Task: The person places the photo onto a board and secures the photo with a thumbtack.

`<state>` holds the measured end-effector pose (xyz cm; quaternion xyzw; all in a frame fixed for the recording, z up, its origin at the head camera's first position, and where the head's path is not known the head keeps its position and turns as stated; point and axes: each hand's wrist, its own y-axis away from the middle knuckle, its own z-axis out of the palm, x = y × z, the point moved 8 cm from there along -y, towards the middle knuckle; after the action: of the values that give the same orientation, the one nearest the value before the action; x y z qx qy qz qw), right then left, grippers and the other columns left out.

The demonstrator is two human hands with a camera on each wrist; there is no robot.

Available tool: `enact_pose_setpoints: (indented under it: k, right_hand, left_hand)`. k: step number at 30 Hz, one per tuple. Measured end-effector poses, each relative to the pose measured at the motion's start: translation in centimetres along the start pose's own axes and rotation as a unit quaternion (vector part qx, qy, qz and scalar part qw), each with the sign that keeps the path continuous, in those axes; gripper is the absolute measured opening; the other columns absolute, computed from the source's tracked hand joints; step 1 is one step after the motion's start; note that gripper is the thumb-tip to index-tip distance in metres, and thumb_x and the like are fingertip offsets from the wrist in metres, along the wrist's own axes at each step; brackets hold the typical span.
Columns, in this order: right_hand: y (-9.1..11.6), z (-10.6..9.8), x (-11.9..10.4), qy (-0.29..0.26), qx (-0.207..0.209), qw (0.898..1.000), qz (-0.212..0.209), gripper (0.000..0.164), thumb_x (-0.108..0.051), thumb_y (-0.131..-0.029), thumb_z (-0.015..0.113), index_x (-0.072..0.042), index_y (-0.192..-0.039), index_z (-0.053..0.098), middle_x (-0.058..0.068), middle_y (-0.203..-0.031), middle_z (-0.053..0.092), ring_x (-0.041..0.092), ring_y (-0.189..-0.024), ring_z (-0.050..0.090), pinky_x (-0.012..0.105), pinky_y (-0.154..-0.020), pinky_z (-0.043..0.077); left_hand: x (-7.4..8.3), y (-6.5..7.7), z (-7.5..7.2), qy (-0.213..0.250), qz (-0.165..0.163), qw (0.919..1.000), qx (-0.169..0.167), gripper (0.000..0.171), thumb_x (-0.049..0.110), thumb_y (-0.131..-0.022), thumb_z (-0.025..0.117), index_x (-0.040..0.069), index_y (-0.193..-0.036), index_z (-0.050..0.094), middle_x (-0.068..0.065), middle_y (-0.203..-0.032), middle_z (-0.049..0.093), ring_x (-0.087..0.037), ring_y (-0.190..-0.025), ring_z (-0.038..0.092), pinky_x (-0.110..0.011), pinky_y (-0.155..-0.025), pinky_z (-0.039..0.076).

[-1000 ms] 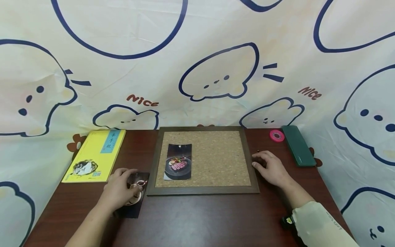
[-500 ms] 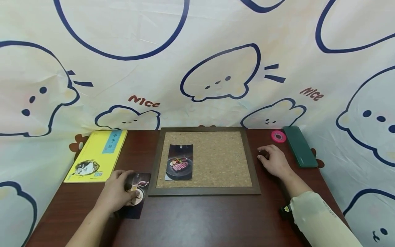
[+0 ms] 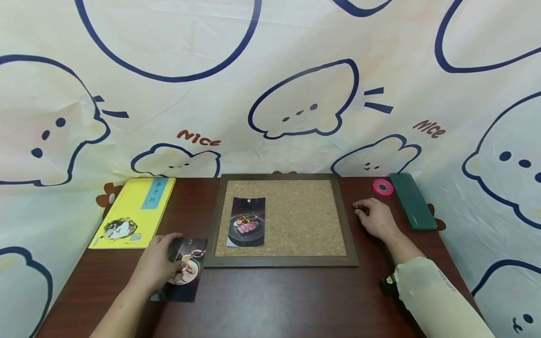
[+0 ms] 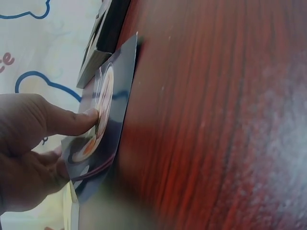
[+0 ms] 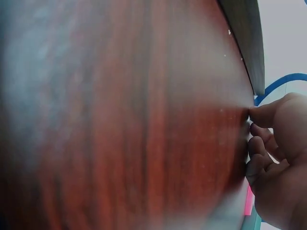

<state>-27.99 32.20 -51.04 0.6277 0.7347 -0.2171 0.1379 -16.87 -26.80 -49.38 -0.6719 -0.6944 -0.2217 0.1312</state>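
Observation:
My left hand [image 3: 158, 265] pinches a dark photo [image 3: 189, 277] of a bowl of food by its left side. The left wrist view shows the thumb on the picture face and fingers behind, with the photo [image 4: 122, 96] tilted over the table. My right hand [image 3: 376, 218] rests low over the table, right of the corkboard [image 3: 304, 220], its thumb and forefinger closing on a small dark pin [image 3: 357, 207]. In the right wrist view the fingertips of the right hand [image 5: 280, 153] are at the tabletop, the pin mostly hidden. Another food photo [image 3: 246, 223] is pinned upright on the board's left part.
A yellow book [image 3: 133, 213] lies at the back left. At the back right are a pink round case [image 3: 382, 187] and a dark green box [image 3: 413, 202]. A patterned cloth [image 3: 296, 94] hangs behind the reddish-brown table [image 3: 274, 300].
My left hand has tilted the photo up from the table, showing more of it. My right hand has moved slightly right, away from the board's frame, and its fingertips have drawn together on the pin.

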Motion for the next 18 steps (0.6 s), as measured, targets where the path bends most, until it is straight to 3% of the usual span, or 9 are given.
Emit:
enact_pose_setpoints:
  k: [5, 9, 11, 16, 18]
  right_hand:
    - [0.03, 0.01, 0.0, -0.004, -0.004, 1.0, 0.004, 0.017, -0.011, -0.101, 0.064, -0.005, -0.112, 0.076, 0.018, -0.117, 0.069, 0.037, -0.105, 0.065, 0.057, -0.09, 0.051]
    - [0.09, 0.09, -0.02, -0.006, -0.01, 1.0, 0.007, 0.014, -0.009, -0.103, 0.062, -0.006, -0.109, 0.074, 0.018, -0.114, 0.069, 0.039, -0.107, 0.065, 0.058, -0.092, 0.05]
    - [0.14, 0.15, -0.03, -0.006, -0.014, 1.0, 0.012, 0.013, -0.009, -0.103, 0.06, -0.006, -0.108, 0.073, 0.017, -0.111, 0.069, 0.038, -0.104, 0.065, 0.057, -0.091, 0.05]
    - [0.43, 0.17, -0.05, -0.01, -0.024, 0.999, 0.019, 0.015, -0.01, -0.106, 0.057, -0.006, -0.109, 0.07, 0.017, -0.11, 0.068, 0.036, -0.102, 0.064, 0.057, -0.09, 0.05]
    - [0.63, 0.11, -0.17, -0.014, -0.024, 0.999, 0.016, 0.015, -0.011, -0.106, 0.056, -0.006, -0.11, 0.07, 0.017, -0.111, 0.068, 0.036, -0.103, 0.064, 0.057, -0.09, 0.05]
  left_hand:
    - [-0.41, -0.13, -0.08, -0.003, 0.001, 1.0, 0.001, 0.049, 0.007, -0.079, 0.087, 0.001, -0.123, 0.067, -0.024, -0.109, 0.067, -0.036, -0.09, 0.06, -0.049, -0.071, 0.05]
    - [-0.79, -0.07, -0.07, 0.012, -0.008, 0.9998, -0.015, 0.039, 0.008, -0.084, 0.083, 0.003, -0.12, 0.069, -0.009, -0.079, 0.059, -0.023, -0.067, 0.05, -0.036, -0.057, 0.04]
    - [-0.84, -0.03, -0.2, 0.015, -0.006, 0.9995, -0.027, 0.039, 0.009, -0.087, 0.081, 0.003, -0.123, 0.068, -0.011, -0.082, 0.059, -0.022, -0.067, 0.049, -0.035, -0.057, 0.04]
    - [-0.83, 0.1, -0.67, 0.03, 0.014, 0.9986, -0.04, 0.042, 0.001, -0.09, 0.069, 0.0, -0.132, 0.063, -0.024, -0.122, 0.061, -0.027, -0.084, 0.059, -0.039, -0.066, 0.047]
    - [-0.85, 0.1, -0.88, 0.046, 0.016, 0.998, -0.039, 0.046, -0.002, -0.09, 0.063, -0.001, -0.135, 0.06, -0.024, -0.118, 0.061, -0.025, -0.074, 0.058, -0.038, -0.062, 0.048]
